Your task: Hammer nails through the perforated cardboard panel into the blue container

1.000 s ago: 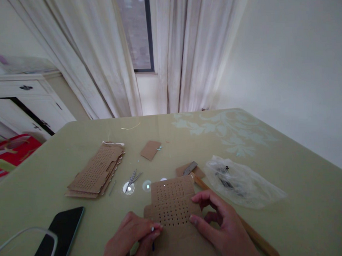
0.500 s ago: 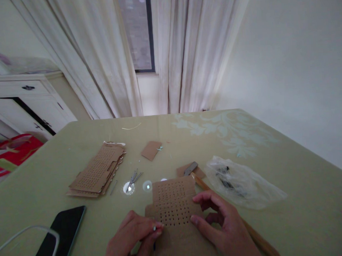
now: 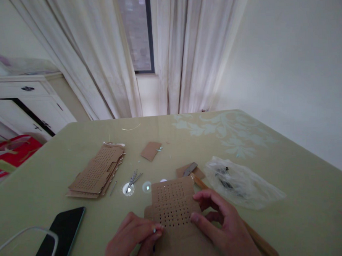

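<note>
A brown cardboard piece (image 3: 184, 240) with rows of punched holes lies in front of me. Between the thumb and forefinger of my left hand (image 3: 132, 240) a nail (image 3: 154, 230) is pinched, its pale head showing at the cardboard's left edge; the rest of it is hidden. My right hand (image 3: 222, 224) grips the cardboard's right side, thumb on top and fingers bent along the edge. Beyond the cardboard, a hammer (image 3: 201, 182) has its metal head on a small cardboard scrap (image 3: 200, 173), and its wooden handle passes under my right hand. Several loose nails (image 3: 134, 178) lie to the left.
To the left are a stack of perforated cardboard pieces (image 3: 97, 170) and a dark phone (image 3: 60, 237) with a white cable (image 3: 35, 228) over it. A clear plastic bag (image 3: 248, 187) with dark bits sits at the right. Another cardboard scrap (image 3: 150, 151) lies farther back on the table (image 3: 276, 168).
Both hands keep their grip and nearly the same place. The whole view has shifted very slightly; nothing on the table has visibly moved.
</note>
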### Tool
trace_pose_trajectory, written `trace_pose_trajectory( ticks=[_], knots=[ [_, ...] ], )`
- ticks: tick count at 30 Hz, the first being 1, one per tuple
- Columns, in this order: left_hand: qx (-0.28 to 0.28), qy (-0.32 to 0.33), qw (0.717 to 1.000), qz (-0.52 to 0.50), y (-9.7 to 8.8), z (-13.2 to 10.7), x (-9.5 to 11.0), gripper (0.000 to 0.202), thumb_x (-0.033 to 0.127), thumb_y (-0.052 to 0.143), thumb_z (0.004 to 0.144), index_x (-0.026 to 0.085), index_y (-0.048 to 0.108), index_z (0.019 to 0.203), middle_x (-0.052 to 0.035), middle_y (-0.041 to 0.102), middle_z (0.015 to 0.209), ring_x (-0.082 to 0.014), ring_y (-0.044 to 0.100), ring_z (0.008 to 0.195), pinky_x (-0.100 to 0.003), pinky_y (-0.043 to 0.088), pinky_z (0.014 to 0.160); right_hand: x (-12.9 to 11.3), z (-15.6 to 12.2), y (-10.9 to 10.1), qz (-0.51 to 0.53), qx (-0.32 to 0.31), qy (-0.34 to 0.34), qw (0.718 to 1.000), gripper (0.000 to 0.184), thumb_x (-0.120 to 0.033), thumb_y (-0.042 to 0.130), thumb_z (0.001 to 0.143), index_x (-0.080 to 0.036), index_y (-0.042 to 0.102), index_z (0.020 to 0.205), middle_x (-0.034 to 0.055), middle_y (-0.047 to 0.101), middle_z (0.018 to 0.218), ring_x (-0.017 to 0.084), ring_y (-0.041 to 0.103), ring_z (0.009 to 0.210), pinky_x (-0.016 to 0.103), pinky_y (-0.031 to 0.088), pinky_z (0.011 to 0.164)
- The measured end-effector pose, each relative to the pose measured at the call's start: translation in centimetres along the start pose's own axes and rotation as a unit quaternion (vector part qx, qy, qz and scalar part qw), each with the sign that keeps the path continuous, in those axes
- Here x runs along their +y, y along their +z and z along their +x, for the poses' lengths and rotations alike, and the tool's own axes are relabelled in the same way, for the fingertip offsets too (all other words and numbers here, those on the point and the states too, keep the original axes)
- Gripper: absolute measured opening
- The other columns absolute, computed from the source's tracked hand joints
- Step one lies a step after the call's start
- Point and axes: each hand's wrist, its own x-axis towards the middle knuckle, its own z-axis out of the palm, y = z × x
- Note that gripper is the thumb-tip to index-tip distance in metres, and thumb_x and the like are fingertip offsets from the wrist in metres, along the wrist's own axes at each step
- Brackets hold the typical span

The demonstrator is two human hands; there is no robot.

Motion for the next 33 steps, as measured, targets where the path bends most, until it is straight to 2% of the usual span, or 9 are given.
trace_pose_trajectory(
  ticks=[4, 6, 8, 11, 18, 25, 29, 33],
  knots=[
    [-0.013, 0.011, 1.000, 0.003, -0.2, 0.1, -0.2, 0.012, 0.018, 0.071, 0.106, 0.025, 0.076, 0.115, 0.0007, 0.085, 0.095, -0.0127, 0.080, 0.083, -0.021, 0.064, 0.077, 0.7, 1.2, -0.9, -0.062, 0.064, -0.031, 0.996, 0.037, -0.057, 0.063, 0.104, -0.024, 0.073, 0.118, 0.0094, 0.079, 0.104, 0.027, 0.078, 0.094, 0.037, 0.066, 0.077],
    [-0.014, 0.014, 1.000, 0.011, -0.2, 0.2, -0.3, 0.011, 0.019, 0.072, 0.106, 0.025, 0.076, 0.114, 0.0006, 0.084, 0.094, -0.0126, 0.080, 0.084, -0.021, 0.064, 0.080, 1.5, 1.9, -1.4, -0.137, 0.107, -0.060, 0.983, 0.037, -0.056, 0.061, 0.105, -0.024, 0.072, 0.122, 0.0118, 0.080, 0.112, 0.030, 0.077, 0.097, 0.043, 0.066, 0.081],
    [-0.014, 0.016, 1.000, 0.018, -0.2, 0.3, -0.2, 0.010, 0.019, 0.072, 0.106, 0.025, 0.076, 0.112, 0.0012, 0.084, 0.094, -0.0125, 0.080, 0.084, -0.021, 0.063, 0.084, 2.4, 2.5, -1.8, -0.221, 0.131, -0.098, 0.962, 0.036, -0.051, 0.060, 0.104, -0.024, 0.071, 0.126, 0.0137, 0.078, 0.122, 0.034, 0.076, 0.107, 0.053, 0.063, 0.095],
    [-0.002, 0.013, 1.000, 0.025, -0.2, 0.3, -0.1, 0.010, 0.019, 0.071, 0.106, 0.026, 0.077, 0.112, 0.0016, 0.084, 0.094, -0.0126, 0.080, 0.085, -0.021, 0.063, 0.086, 3.7, 3.0, -1.8, -0.293, 0.127, -0.128, 0.939, 0.036, -0.045, 0.058, 0.105, -0.022, 0.070, 0.131, 0.0148, 0.077, 0.125, 0.037, 0.073, 0.118, 0.060, 0.058, 0.105],
    [0.034, 0.022, 0.999, 0.013, 0.2, 0.5, 0.2, 0.009, 0.022, 0.069, 0.108, 0.026, 0.076, 0.111, 0.0027, 0.084, 0.090, -0.0123, 0.080, 0.081, -0.022, 0.063, 0.084, 5.4, 3.3, -1.4, -0.348, 0.077, -0.122, 0.926, 0.034, -0.034, 0.057, 0.106, -0.019, 0.067, 0.134, 0.0170, 0.075, 0.129, 0.036, 0.071, 0.122, 0.056, 0.057, 0.108],
    [0.010, -0.004, 1.000, -0.006, 0.4, 0.2, 0.0, 0.015, 0.016, 0.072, 0.104, 0.028, 0.076, 0.112, 0.0031, 0.084, 0.093, -0.0133, 0.080, 0.082, -0.021, 0.063, 0.081, 5.1, 3.6, -1.7, -0.379, 0.056, -0.104, 0.918, 0.032, -0.025, 0.057, 0.104, -0.016, 0.069, 0.132, 0.0182, 0.076, 0.127, 0.036, 0.072, 0.120, 0.053, 0.058, 0.106],
    [0.014, -0.010, 1.000, 0.006, 0.4, 0.1, 0.0, 0.011, 0.019, 0.072, 0.104, 0.027, 0.077, 0.109, 0.0044, 0.084, 0.091, -0.0121, 0.079, 0.079, -0.022, 0.062, 0.086, 5.3, 3.9, -1.5, -0.401, 0.055, -0.085, 0.911, 0.025, -0.021, 0.056, 0.103, -0.021, 0.074, 0.121, 0.0158, 0.077, 0.115, 0.034, 0.074, 0.109, 0.047, 0.060, 0.097],
    [0.011, 0.008, 0.999, 0.034, 0.3, 0.0, -0.3, 0.008, 0.022, 0.073, 0.104, 0.028, 0.078, 0.106, 0.0048, 0.085, 0.090, -0.0126, 0.080, 0.075, -0.024, 0.062, 0.091, 5.2, 4.0, -1.8, -0.400, 0.049, -0.075, 0.912, 0.027, -0.017, 0.051, 0.102, -0.020, 0.075, 0.113, 0.0172, 0.079, 0.108, 0.033, 0.077, 0.097, 0.040, 0.061, 0.082]
  ],
)
